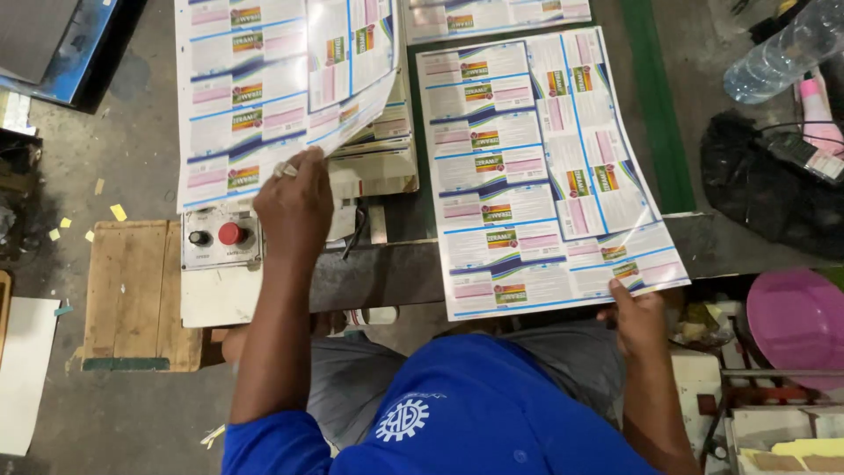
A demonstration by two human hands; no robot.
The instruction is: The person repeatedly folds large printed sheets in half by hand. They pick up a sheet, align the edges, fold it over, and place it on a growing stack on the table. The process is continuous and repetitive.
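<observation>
My left hand (294, 207) grips the lower edge of a large glossy printed label sheet (264, 88) and holds it lifted and curling over a stack of similar sheets (382, 158). My right hand (637, 321) pinches the near right corner of a second printed label sheet (536, 167). That sheet lies flat on the metal machine table (387, 273) and overhangs its front edge. Both sheets carry rows of white, pink and blue labels. My blue shirt fills the bottom of the view.
A control box (220, 236) with a red button and a black knob sits by my left wrist. A wooden platform (132, 295) stands at the left. At the right are a pink basin (796, 321), a black bag (765, 185) and a clear plastic bottle (782, 53).
</observation>
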